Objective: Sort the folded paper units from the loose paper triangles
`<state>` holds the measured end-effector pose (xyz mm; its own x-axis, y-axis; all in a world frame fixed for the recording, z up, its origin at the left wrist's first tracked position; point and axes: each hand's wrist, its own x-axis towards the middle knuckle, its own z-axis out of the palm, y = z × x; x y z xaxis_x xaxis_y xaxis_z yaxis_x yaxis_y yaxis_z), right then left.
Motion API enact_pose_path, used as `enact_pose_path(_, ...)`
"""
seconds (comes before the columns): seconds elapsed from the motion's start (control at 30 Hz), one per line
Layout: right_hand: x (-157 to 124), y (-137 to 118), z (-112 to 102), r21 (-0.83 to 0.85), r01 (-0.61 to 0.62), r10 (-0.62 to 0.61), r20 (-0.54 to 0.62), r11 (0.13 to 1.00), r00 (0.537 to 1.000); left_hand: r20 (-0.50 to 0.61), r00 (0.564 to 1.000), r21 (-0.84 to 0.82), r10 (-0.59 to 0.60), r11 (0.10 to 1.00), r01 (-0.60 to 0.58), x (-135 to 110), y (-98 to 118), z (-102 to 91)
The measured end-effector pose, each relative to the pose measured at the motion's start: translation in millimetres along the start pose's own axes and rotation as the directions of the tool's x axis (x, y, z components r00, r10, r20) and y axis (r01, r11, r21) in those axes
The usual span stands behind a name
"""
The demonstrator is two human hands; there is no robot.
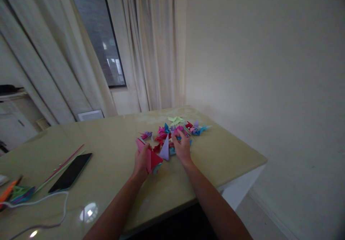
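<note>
My left hand (141, 161) is closed around folded origami paper (152, 159) in pink and red, with a bit of light blue showing below. It is held just above the table. My right hand (182, 147) reaches into a heap of small colourful origami pieces, its fingers pinched at a magenta folded paper (178, 128). Between the hands, a lilac pointed paper piece (165, 149) stands out at the near side of the heap. Red folded pieces (157, 148) lie beside it. A pale green piece (176, 120) is at the back, and blue ones (198, 130) are to the right.
On the left of the glossy table (107, 139) lie a black phone-like slab (71, 171), thin pink and green strips (64, 162), a white cable (64, 207) and coloured items (20, 193). A wall (256, 71) borders the right; curtains (156, 45) hang behind.
</note>
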<state>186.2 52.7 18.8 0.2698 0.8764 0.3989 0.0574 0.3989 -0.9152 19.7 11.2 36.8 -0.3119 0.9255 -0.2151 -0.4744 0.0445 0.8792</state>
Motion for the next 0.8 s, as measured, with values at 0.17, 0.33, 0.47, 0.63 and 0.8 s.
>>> enact_pose_path(0.17, -24, -12, 12, -0.083, 0.108, -0.058, 0.462, 0.991, 0.885, 0.079, 0.996, -0.048, 0.036, 0.998, -0.032, -5, 1, 1.5)
enact_pose_path(0.33, -32, -8, 20, -0.073, 0.166, -0.097, 0.562, 0.983, 0.822, 0.129, 0.99, -0.162, 0.055, 0.986, -0.033, -5, 1, 2.8)
enact_pose_path(0.47, -28, -6, 19, -0.037, 0.135, -0.097, 0.51, 0.99, 0.855, 0.156, 0.987, -0.19, 0.031, 0.982, -0.001, -2, -1, 2.4)
enact_pose_path(0.63, -26, -8, 20, 0.026, 0.055, -0.061, 0.402, 0.998, 0.914, 0.177, 0.984, -0.186, -0.019, 0.981, 0.052, -2, -2, 3.4)
enact_pose_path(0.8, -20, -6, 16, -0.058, 0.113, -0.094, 0.262, 0.992, 0.96, 0.136, 0.991, -0.142, -0.008, 0.989, 0.027, 0, -4, 0.2)
